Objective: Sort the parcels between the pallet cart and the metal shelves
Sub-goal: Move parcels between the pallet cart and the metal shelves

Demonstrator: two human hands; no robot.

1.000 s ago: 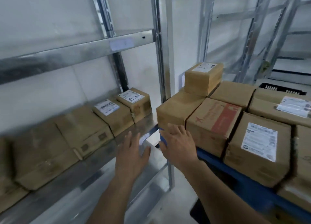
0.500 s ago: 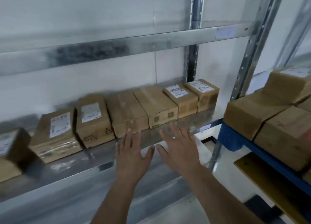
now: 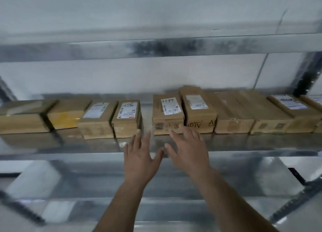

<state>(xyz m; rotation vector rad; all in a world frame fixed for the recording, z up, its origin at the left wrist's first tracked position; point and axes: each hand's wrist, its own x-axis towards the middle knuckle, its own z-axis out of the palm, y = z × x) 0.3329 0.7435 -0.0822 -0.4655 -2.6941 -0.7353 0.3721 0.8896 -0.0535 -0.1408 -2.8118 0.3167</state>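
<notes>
Parcels [image 3: 168, 115] stand in a single row along the back of the metal shelf [image 3: 244, 143], running from the left edge of the view to the right edge. All are brown cardboard boxes; several carry white shipping labels on top, two of them with handwritten numbers. One gap breaks the row near its middle, between the labelled box on the left [image 3: 127, 118] and the labelled box on the right, which is the one pointed at above.

Both hands reach toward that middle section. The left hand [image 3: 139, 160] is spread flat, fingers straight, with its fingertips just in front of the gap; it grasps nothing. The right hand [image 3: 189, 153] is likewise spread and released, its fingertips at or just short of the front face of the right-hand labelled box. Motion blur prevents telling whether they touch the cardboard. Neither hand carries a parcel.

Progress, as a judgement: a full row is already shelved, so a good part of the sorting appears done. The pallet cart is not in view, so the number of parcels left on it cannot be told. The step in hand appears to be either closing the gap or taking hold of the box beside it.

An upper shelf beam [image 3: 156, 47] crosses the view above the row, and a white wall [image 3: 156, 75] stands behind it.
</notes>
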